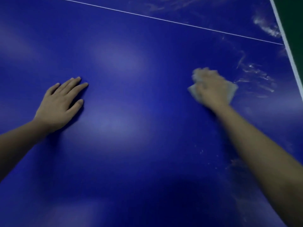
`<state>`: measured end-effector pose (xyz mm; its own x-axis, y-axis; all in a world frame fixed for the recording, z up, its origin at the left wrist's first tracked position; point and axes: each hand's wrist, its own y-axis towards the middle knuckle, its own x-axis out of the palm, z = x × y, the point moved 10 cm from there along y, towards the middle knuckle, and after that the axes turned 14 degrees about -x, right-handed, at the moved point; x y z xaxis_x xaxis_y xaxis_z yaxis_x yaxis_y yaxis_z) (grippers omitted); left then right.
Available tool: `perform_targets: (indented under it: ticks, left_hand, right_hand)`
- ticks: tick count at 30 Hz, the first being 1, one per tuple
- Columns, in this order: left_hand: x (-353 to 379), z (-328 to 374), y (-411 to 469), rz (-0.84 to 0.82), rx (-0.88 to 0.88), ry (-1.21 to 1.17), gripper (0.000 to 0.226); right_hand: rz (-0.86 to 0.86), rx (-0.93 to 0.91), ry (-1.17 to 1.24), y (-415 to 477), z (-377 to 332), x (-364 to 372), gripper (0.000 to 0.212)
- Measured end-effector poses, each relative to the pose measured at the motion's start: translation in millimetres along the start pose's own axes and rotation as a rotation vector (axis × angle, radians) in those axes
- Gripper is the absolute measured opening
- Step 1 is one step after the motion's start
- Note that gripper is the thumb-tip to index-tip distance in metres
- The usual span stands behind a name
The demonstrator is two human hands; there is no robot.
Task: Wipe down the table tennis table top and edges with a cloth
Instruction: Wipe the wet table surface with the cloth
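Note:
A blue table tennis table top [131,145] fills the view. My right hand [211,87] presses a pale cloth [232,91] flat on the table at the right; hand and cloth are motion-blurred, and most of the cloth is hidden under the palm. My left hand [60,104] lies flat on the table at the left, fingers spread, holding nothing. Whitish smear streaks [255,79] mark the surface just right of the cloth.
A thin white centre line [164,20] runs diagonally across the top. The white edge stripe [285,38] marks the table's right border, with dark green floor [295,22] beyond it. More streaks [265,26] lie near the far right corner.

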<state>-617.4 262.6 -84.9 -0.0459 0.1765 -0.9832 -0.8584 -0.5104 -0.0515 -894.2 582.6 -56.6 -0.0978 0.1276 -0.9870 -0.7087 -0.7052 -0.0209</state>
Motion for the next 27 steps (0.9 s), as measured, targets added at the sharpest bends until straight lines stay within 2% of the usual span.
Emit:
perform_targets:
  ticks: [2,4,7,11,13,15,18,21,23,27]
  left_hand:
    - [2,-2,1,-0.013,-0.01,0.006,0.06]
    - [3,-4,3,-0.029,-0.016,0.001,0.059]
    - [4,-5,4,-0.028,-0.024,0.004,0.059]
    - [5,-3,2,-0.033,-0.039,0.012,0.062]
    - [0,3,-1,-0.031,-0.056,0.017,0.064]
    - [-9,18,-4,0.024,-0.079,0.041,0.064]
    - [-19,82,-17,0.114,-0.079,0.009,0.062]
    - [9,190,-28,-0.003,0.05,-0.059,0.072]
    - [36,246,-33,-0.08,0.088,-0.063,0.065]
    - [62,281,-33,-0.056,0.1,0.051,0.06]
  right_hand:
    - [0.014,0.21,0.092,2,86,16,0.061]
    - [-0.002,0.289,0.123,2,112,27,0.057]
    - [-0.015,0.064,0.142,-11,35,22,0.047]
    - [-0.071,-0.435,0.139,-130,-117,12,0.059]
    - [-0.111,-0.588,0.189,-200,-156,11,0.062]
    - [-0.13,-0.661,0.21,-249,-166,13,0.063]
    - [-0.149,-0.653,0.2,-287,-158,14,0.063]
    - [-0.167,-0.575,0.222,-303,-146,15,0.064]
    - [-0.164,-0.484,0.246,-308,-128,18,0.065]
    - [-0.103,-0.312,0.237,-296,-73,23,0.064]
